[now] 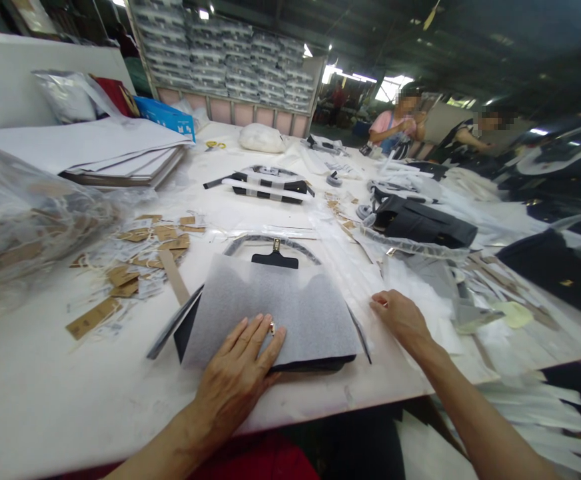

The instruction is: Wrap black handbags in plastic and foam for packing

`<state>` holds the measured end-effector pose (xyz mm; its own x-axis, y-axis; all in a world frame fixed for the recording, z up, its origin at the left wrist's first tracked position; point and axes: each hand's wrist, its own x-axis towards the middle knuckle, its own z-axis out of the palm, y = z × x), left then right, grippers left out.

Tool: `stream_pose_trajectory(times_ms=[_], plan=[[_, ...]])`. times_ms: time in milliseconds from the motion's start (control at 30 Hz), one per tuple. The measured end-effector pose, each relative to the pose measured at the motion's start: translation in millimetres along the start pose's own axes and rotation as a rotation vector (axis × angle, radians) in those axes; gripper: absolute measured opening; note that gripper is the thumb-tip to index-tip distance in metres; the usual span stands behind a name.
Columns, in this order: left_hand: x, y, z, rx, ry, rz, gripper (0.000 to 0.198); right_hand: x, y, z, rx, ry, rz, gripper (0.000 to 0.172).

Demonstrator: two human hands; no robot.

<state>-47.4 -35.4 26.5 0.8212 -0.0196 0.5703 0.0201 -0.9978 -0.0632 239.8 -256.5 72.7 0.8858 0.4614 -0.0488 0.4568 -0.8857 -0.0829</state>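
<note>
A black handbag (320, 365) lies on the white table in front of me, its plastic-wrapped handle arching away at the far side. Over its front is spread a thin, translucent white sheet (295, 300). The bag's dark tab (274, 260) with a gold clasp sticks out beyond the sheet's far edge. My left hand (243, 363) rests flat on the sheet, fingers stretched out, beside a small gold fitting (272, 327). To the right of the bag, my right hand (403, 317) hovers near white tissue sheets (423, 300). Its fingers are curled into a pinch; whatever they hold is hidden.
Loose brown tags (123, 280) are scattered at left beside a clear plastic bag (30, 227). Behind them sits a cardboard stack (120, 157). Another wrapped handbag (270, 187) lies farther back, and a black bag (423, 223) stands right. Two people work at the far right.
</note>
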Motion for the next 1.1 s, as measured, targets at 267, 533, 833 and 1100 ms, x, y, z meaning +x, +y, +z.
stream_pose_trajectory(times_ms=[267,533,833,1100], plan=[[0.4,1.9,-0.2,0.014,-0.014,-0.015,0.043,4.4,8.9,12.6,0.15,0.088,0.044,0.016],[3.0,2.0,-2.3,0.008,-0.004,-0.011,0.042,7.1,24.2,13.6,0.536,0.053,0.121,0.026],[3.4,0.8,-3.4,0.003,-0.002,-0.006,0.041,-11.2,5.9,-24.6,1.149,-0.054,0.106,0.05],[2.5,1.9,-1.9,-0.008,-0.011,-0.014,0.043,-53.6,-92.6,-51.2,1.04,-0.236,-0.178,0.025]])
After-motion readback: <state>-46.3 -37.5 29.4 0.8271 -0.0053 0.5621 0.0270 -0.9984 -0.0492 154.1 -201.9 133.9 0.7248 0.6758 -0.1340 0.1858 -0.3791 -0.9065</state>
